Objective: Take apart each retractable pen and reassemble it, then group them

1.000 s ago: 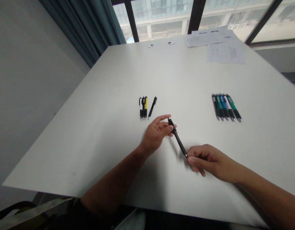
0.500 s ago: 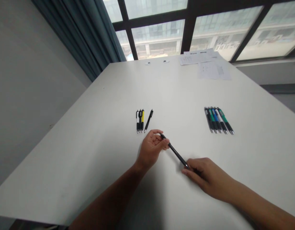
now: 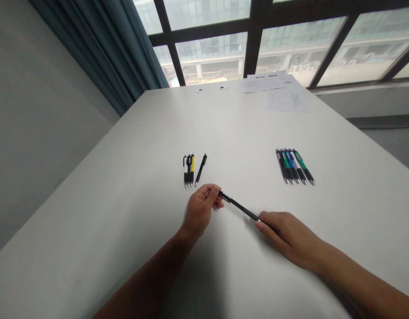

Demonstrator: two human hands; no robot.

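Note:
A black pen (image 3: 240, 206) is held slantwise just over the white table (image 3: 237, 146). My left hand (image 3: 203, 201) pinches its clip end between thumb and fingers. At the other end my right hand (image 3: 281, 232) closes thumb and fingers on the silver tip. Beyond my left hand stand out several pens lying side by side: a white one (image 3: 185, 170), a black one (image 3: 189, 170) and a yellow one (image 3: 192, 169). Slightly apart and tilted, another black pen (image 3: 201, 169) lies to their right.
On the right lies a second row of pens, among them a blue pen (image 3: 291, 166) and a green pen (image 3: 304, 167). Printed papers (image 3: 287, 98) rest at the far edge by the window. A blue curtain (image 3: 101, 48) hangs at the left.
My left fingers have shifted to the pen's clip end and closed there, uncovering the clip. The pen lies at a flatter slant. The view has turned slightly right.

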